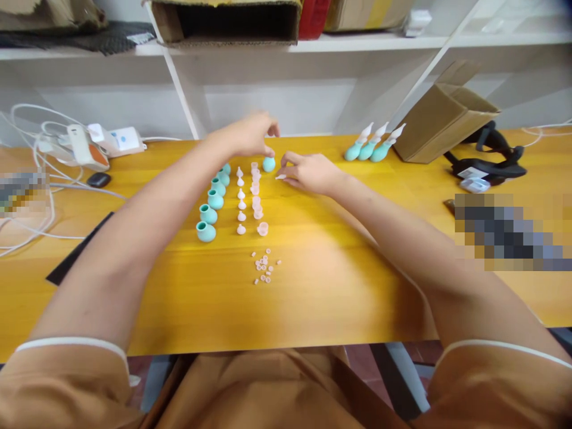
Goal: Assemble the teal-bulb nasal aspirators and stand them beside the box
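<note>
My left hand [254, 136] hovers at the back of the wooden table with its thumb and fingers apart. Its thumb tip is just above a teal rubber bulb [269, 164]; whether they touch I cannot tell. To the right of that bulb, my right hand [310, 171] has its fingers closed in a pinch. Something small and whitish [280, 177] shows at its fingertips, too small to name. Left of the hands stands a row of open-necked teal bulbs [215, 199], partly behind my left forearm. Beside it run a row of pale pink pointed tips [241, 204] and a row of clear pinkish cups [256, 202].
Small pink rings [263, 267] lie scattered nearer me. Three assembled teal bulbs with white tips [379, 143] lean at the back right, beside a cardboard box [442, 122]. A black strap device [491, 158] is far right. White cables and chargers [120, 140] crowd the left.
</note>
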`<action>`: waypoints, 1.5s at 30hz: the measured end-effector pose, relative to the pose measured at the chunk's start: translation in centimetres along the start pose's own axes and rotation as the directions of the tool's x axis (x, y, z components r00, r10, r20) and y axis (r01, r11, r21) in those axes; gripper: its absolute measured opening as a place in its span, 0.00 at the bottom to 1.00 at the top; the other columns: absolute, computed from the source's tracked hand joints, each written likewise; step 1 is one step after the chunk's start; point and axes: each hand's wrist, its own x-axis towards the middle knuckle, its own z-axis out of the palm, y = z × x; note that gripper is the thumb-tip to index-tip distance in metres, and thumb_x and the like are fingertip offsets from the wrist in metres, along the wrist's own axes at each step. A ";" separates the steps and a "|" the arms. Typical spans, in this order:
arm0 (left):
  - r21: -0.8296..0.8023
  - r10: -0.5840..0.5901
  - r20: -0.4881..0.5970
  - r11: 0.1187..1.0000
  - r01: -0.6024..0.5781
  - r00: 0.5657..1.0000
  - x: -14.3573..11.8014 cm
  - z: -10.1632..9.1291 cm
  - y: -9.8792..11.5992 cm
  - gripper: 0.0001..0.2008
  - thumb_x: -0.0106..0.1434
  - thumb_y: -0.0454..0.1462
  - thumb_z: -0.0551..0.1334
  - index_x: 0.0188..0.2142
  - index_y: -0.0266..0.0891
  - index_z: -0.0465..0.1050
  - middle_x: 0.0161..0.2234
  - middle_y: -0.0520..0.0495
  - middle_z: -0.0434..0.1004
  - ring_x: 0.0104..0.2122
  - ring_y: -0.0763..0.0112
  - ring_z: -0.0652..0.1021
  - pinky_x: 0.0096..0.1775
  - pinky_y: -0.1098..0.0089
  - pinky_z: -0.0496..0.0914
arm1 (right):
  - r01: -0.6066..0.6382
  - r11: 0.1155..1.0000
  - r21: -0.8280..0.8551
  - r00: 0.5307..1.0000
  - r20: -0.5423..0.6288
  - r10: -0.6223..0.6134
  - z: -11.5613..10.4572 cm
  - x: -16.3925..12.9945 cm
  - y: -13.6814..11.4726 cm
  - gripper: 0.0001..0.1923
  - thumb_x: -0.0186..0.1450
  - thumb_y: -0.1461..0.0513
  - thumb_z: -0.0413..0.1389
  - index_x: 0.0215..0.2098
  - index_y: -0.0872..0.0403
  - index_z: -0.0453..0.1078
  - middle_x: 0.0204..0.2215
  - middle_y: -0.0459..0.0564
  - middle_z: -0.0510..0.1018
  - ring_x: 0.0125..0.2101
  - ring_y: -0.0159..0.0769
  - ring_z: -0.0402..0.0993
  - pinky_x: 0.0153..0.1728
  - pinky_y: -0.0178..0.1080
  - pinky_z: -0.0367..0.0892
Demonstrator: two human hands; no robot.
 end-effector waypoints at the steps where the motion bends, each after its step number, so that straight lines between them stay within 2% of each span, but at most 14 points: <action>1: -0.020 0.000 -0.027 1.000 -0.001 1.000 -0.9 -1.1 0.4 0.24 0.62 0.41 0.74 0.57 0.44 0.80 0.55 0.42 0.80 0.59 0.50 0.76 0.62 0.59 0.69 | -0.005 1.000 -0.009 1.000 0.009 0.005 0.1 0.2 -0.2 0.18 0.78 0.55 0.54 0.57 0.50 0.83 0.63 0.59 0.78 0.43 0.48 0.78 0.42 0.47 0.64; 4: -0.047 0.019 -0.100 0.999 -0.024 0.995 -5.2 -3.9 3.0 0.20 0.68 0.40 0.69 0.58 0.42 0.78 0.56 0.43 0.78 0.62 0.49 0.75 0.65 0.52 0.67 | -0.029 0.999 -0.036 0.999 0.015 0.030 0.3 0.9 -0.8 0.17 0.77 0.58 0.54 0.53 0.53 0.84 0.57 0.63 0.80 0.45 0.52 0.78 0.43 0.48 0.65; 7: -0.026 0.142 -0.160 0.989 -0.148 0.977 -11.1 -4.5 6.4 0.16 0.72 0.36 0.63 0.57 0.40 0.77 0.55 0.42 0.79 0.62 0.49 0.76 0.67 0.48 0.68 | -0.090 0.994 -0.068 0.996 -0.011 0.089 0.3 1.5 -1.1 0.17 0.75 0.60 0.54 0.54 0.56 0.83 0.56 0.65 0.80 0.46 0.53 0.78 0.40 0.47 0.63; 10: -0.032 0.331 -0.187 0.939 -0.343 0.925 -17.3 -2.6 9.0 0.12 0.74 0.35 0.62 0.55 0.41 0.77 0.54 0.41 0.81 0.59 0.49 0.78 0.65 0.46 0.72 | -0.192 0.979 -0.062 0.981 -0.047 0.189 0.0 1.9 -1.2 0.19 0.75 0.61 0.53 0.57 0.57 0.80 0.57 0.64 0.80 0.48 0.53 0.79 0.38 0.46 0.62; 13: -0.072 0.502 -0.211 0.848 -0.526 0.839 -22.4 0.5 10.7 0.09 0.76 0.31 0.60 0.52 0.39 0.76 0.48 0.42 0.84 0.57 0.52 0.80 0.64 0.50 0.75 | -0.278 0.958 -0.067 0.960 -0.039 0.276 -0.5 2.3 -1.2 0.19 0.76 0.61 0.51 0.58 0.55 0.79 0.55 0.61 0.83 0.49 0.53 0.80 0.38 0.45 0.61; 15: -0.114 0.564 -0.212 0.797 -0.593 0.798 -24.9 2.6 11.7 0.10 0.75 0.29 0.61 0.53 0.37 0.75 0.46 0.41 0.84 0.56 0.54 0.80 0.60 0.55 0.78 | -0.297 0.951 -0.087 0.954 0.002 0.298 -0.7 2.5 -1.2 0.17 0.77 0.61 0.52 0.56 0.55 0.80 0.53 0.59 0.85 0.50 0.53 0.80 0.39 0.44 0.62; 17: -0.174 0.577 -0.191 0.776 -0.606 0.794 -26.6 4.4 12.5 0.10 0.74 0.29 0.61 0.52 0.37 0.75 0.45 0.40 0.84 0.56 0.54 0.80 0.60 0.57 0.78 | -0.282 0.953 -0.111 0.957 0.044 0.288 -0.9 2.9 -1.1 0.17 0.77 0.61 0.52 0.55 0.55 0.81 0.54 0.60 0.85 0.52 0.53 0.79 0.42 0.44 0.64; 23: -0.319 0.613 -0.232 0.686 -0.654 0.755 -28.1 7.1 13.3 0.11 0.71 0.28 0.59 0.51 0.37 0.73 0.42 0.40 0.84 0.49 0.56 0.81 0.54 0.59 0.80 | -0.284 0.948 -0.146 0.950 0.093 0.299 -1.3 3.8 -1.2 0.19 0.78 0.59 0.52 0.58 0.55 0.81 0.60 0.63 0.82 0.53 0.53 0.78 0.46 0.45 0.67; 27: -0.382 0.583 -0.315 0.644 -0.662 0.749 -28.2 7.8 13.0 0.11 0.72 0.28 0.58 0.51 0.40 0.70 0.41 0.42 0.84 0.43 0.60 0.80 0.50 0.61 0.79 | -0.362 0.929 -0.077 0.932 -0.001 0.363 -3.4 3.0 -0.6 0.22 0.79 0.60 0.49 0.64 0.54 0.78 0.65 0.62 0.78 0.50 0.52 0.78 0.47 0.47 0.67; 30: -0.412 0.591 -0.345 0.603 -0.683 0.729 -28.3 8.4 12.9 0.10 0.72 0.28 0.58 0.50 0.40 0.69 0.39 0.43 0.84 0.39 0.62 0.78 0.45 0.62 0.77 | -0.472 0.881 -0.006 0.872 -0.152 0.466 -6.5 1.0 1.4 0.20 0.81 0.63 0.48 0.61 0.55 0.80 0.64 0.64 0.77 0.54 0.50 0.76 0.52 0.46 0.66; 33: -0.444 0.611 -0.350 0.560 -0.700 0.710 -28.2 9.0 13.0 0.08 0.73 0.29 0.59 0.49 0.40 0.69 0.39 0.42 0.83 0.38 0.61 0.77 0.43 0.61 0.76 | -0.628 0.777 0.051 0.736 -0.285 0.614 -8.9 -1.7 4.4 0.22 0.82 0.65 0.48 0.64 0.61 0.79 0.62 0.68 0.77 0.58 0.46 0.73 0.58 0.45 0.62; 37: -0.468 0.634 -0.343 0.524 -0.711 0.693 -28.0 9.6 13.1 0.07 0.74 0.30 0.60 0.49 0.40 0.70 0.38 0.42 0.83 0.37 0.60 0.77 0.42 0.61 0.75 | -0.769 0.634 0.079 0.592 -0.285 0.754 -8.9 -4.5 7.6 0.23 0.82 0.62 0.49 0.67 0.58 0.79 0.63 0.69 0.79 0.58 0.44 0.74 0.56 0.45 0.60; 42: -0.439 0.663 -0.345 0.511 -0.739 0.664 -28.1 9.9 13.1 0.05 0.74 0.31 0.62 0.48 0.39 0.71 0.36 0.42 0.81 0.36 0.60 0.76 0.39 0.60 0.73 | -0.827 0.558 0.072 0.539 -0.184 0.822 -6.5 -5.5 9.4 0.20 0.79 0.63 0.53 0.61 0.59 0.83 0.55 0.67 0.84 0.52 0.44 0.75 0.52 0.45 0.61; 45: -0.425 0.673 -0.336 0.516 -0.743 0.659 -28.1 10.0 13.1 0.03 0.75 0.32 0.62 0.47 0.39 0.72 0.36 0.43 0.81 0.36 0.60 0.76 0.39 0.60 0.73 | -0.828 0.556 0.076 0.530 -0.216 0.820 -5.5 -5.6 9.9 0.17 0.78 0.62 0.56 0.57 0.58 0.84 0.58 0.67 0.82 0.52 0.45 0.74 0.51 0.45 0.61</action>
